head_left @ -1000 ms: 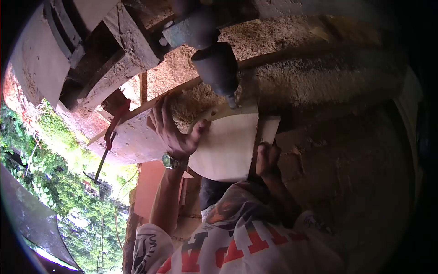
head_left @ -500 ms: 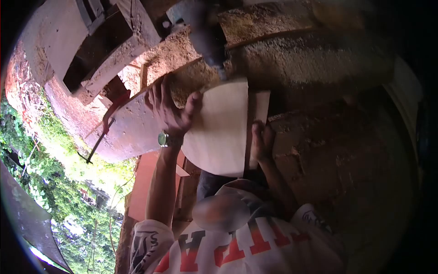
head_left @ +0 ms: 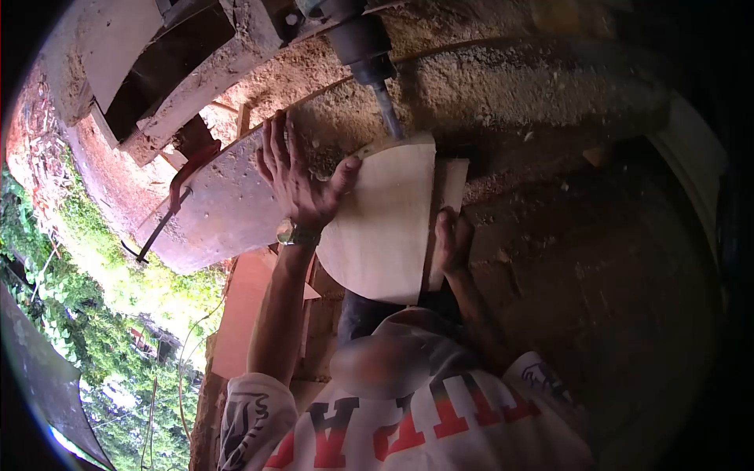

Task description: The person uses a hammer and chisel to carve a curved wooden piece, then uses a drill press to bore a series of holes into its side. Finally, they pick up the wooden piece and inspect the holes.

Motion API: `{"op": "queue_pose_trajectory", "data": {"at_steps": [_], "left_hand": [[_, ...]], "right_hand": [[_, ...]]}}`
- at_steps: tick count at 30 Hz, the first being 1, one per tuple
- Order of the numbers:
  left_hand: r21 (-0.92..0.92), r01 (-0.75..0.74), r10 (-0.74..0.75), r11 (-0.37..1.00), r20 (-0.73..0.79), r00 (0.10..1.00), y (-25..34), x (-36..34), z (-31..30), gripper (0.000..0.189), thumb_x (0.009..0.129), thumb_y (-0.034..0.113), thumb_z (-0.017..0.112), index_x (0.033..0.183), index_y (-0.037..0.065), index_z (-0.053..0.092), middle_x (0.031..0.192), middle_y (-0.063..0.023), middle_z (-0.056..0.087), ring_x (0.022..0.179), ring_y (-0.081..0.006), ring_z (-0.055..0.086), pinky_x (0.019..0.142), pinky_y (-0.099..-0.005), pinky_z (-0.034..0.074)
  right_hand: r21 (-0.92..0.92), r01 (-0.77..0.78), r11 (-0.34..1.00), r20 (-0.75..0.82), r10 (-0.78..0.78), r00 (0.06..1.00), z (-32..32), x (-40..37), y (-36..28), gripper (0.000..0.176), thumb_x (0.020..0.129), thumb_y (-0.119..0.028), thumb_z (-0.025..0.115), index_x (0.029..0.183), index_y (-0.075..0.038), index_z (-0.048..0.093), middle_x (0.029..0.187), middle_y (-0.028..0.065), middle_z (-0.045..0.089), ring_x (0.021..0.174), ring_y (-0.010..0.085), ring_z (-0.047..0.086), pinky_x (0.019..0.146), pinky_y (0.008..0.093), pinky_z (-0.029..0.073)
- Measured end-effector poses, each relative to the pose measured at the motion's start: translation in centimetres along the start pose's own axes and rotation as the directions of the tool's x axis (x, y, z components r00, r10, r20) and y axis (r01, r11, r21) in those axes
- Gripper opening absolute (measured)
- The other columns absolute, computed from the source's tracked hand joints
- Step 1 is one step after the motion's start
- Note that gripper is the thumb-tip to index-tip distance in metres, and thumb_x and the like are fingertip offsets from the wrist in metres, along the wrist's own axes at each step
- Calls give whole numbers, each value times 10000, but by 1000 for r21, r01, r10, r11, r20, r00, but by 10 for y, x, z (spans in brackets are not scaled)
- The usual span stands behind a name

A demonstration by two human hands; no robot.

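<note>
A pale half-round wooden board (head_left: 381, 224) lies before me, its straight edge on the right and its top corner right by the bit. My left hand (head_left: 302, 180), with a watch at the wrist, rests at its left side; the fingers are spread on the dusty work surface and the thumb is at the board's edge. My right hand (head_left: 454, 239) is closed around a narrow wooden piece (head_left: 450, 184) beside the straight edge, thumb on top, other fingers mostly hidden. Above the board, a dark chuck (head_left: 361, 51) holds a metal bit (head_left: 388, 110) pointing down toward its top edge.
Sawdust (head_left: 503, 82) covers the curved work surface. A red-handled tool (head_left: 188, 173) with a thin dark bar lies at the left rim. At upper left stands a wooden frame (head_left: 184, 102) with a dark opening. A reddish panel (head_left: 243, 314) is below my left forearm.
My left hand and the board have shifted slightly right in view. More of the chuck's bit shows now. The red-handled tool appears a little farther left as the view moves.
</note>
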State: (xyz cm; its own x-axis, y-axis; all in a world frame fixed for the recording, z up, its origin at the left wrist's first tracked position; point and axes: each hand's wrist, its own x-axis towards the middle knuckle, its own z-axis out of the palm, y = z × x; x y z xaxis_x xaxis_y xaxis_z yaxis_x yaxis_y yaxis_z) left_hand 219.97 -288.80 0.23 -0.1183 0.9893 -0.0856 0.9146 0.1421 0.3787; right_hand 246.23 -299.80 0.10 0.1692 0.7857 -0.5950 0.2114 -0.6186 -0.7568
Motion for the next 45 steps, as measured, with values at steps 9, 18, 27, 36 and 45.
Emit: {"op": "queue_pose_trajectory", "data": {"at_steps": [9, 18, 27, 36, 45], "left_hand": [[22, 28, -27, 999, -23, 999, -4, 41, -8, 876, 797, 751, 630, 1222, -15, 639, 1161, -224, 578, 1132, -415, 520, 1001, -543, 360], [-122, 83, -75, 989, 74, 994, -9, 55, -7, 776, 852, 696, 620, 1168, -13, 637, 1072, -199, 569, 1034, -413, 522, 959, -537, 388], [-78, 82, -79, 994, 37, 996, -8, 48, -7, 678, 918, 626, 566, 1238, 34, 647, 1145, -218, 573, 1116, -430, 516, 1012, -552, 367], [-69, 27, -18, 997, 129, 991, 2, -7, -2, 843, 981, 577, 475, 1611, 70, 238, 1660, -200, 224, 1556, -384, 135, 1220, -606, 68], [-84, 85, -73, 993, 138, 988, 6, -20, 3, 892, 955, 669, 462, 1612, 103, 253, 1689, -161, 164, 1564, -370, 100, 1218, -607, 47]], "right_hand": [[-24, 1, 1000, 37, 0, 999, 10, 33, -23, 468, 973, -430, 573, 757, -21, 500, 663, 7, 418, 655, 119, 417, 573, 331, 342], [33, -6, 999, 11, 5, 1000, 17, 36, -32, 459, 995, -394, 554, 1063, 58, 592, 713, 47, 561, 682, 112, 519, 607, 307, 420], [-41, 6, 999, 3, -6, 1000, 15, 34, -28, 499, 1004, -459, 540, 734, -41, 509, 611, 44, 381, 610, 124, 399, 550, 338, 324], [-137, 11, 991, 6, -10, 1000, -4, -14, 6, 526, 1014, -481, 492, 736, -34, 480, 629, 63, 383, 628, 153, 410, 572, 369, 353], [-113, 13, 993, 0, -13, 1000, -7, -22, 25, 577, 1010, -539, 476, 781, -12, 533, 636, 64, 403, 645, 155, 444, 581, 372, 366]]}}
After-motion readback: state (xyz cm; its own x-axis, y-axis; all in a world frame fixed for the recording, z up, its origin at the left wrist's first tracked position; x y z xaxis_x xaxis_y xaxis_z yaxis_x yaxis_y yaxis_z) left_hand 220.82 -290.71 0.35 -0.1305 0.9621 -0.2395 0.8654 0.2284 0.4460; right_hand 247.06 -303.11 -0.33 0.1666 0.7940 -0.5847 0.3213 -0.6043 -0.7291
